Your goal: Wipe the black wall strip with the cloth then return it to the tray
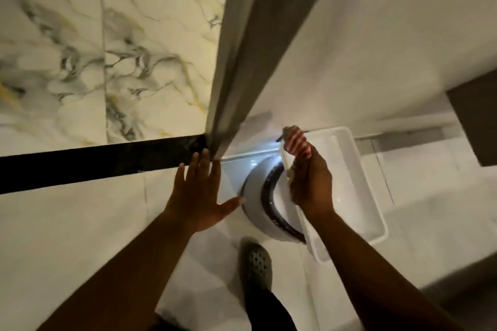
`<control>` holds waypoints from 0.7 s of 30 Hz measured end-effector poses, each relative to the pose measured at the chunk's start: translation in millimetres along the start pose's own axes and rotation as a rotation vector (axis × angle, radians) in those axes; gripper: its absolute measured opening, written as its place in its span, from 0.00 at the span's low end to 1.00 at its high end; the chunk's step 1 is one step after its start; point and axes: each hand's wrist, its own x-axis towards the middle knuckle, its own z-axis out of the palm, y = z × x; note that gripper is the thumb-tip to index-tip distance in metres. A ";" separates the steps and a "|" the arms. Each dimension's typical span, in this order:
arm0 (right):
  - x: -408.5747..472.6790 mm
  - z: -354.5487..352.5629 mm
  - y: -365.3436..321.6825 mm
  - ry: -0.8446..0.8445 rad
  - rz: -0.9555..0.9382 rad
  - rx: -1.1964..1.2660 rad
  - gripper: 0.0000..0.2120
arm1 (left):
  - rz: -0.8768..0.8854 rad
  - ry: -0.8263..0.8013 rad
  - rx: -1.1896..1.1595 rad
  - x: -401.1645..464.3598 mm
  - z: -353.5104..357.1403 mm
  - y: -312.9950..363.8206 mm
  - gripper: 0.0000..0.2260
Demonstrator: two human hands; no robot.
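The black wall strip (88,162) runs across the marble-tiled wall from the left edge to a grey door frame. My left hand (200,193) is flat and spread on the wall, its fingertips at the strip's right end. My right hand (312,185) grips a red-and-white striped cloth (297,142), which sticks up above the fist. That hand hovers over the left rim of a white rectangular tray (360,177) below it.
A grey door frame (239,62) stands upright between the two hands. A white round bin with a dark rim (262,201) sits on the floor beside the tray. My foot in a grey perforated clog (256,266) is on the pale floor.
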 end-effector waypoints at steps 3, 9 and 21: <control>12.8 -45.5 68.9 0.032 0.110 -0.002 0.12 | 0.074 -0.050 0.032 25.0 25.0 65.3 0.52; 55.2 -56.5 216.4 -0.049 0.180 -0.288 0.16 | 0.083 -0.108 0.022 96.8 101.6 150.3 0.47; 48.7 33.0 310.6 -0.408 0.203 -0.596 0.38 | -0.017 -0.046 0.121 154.4 170.2 209.7 0.48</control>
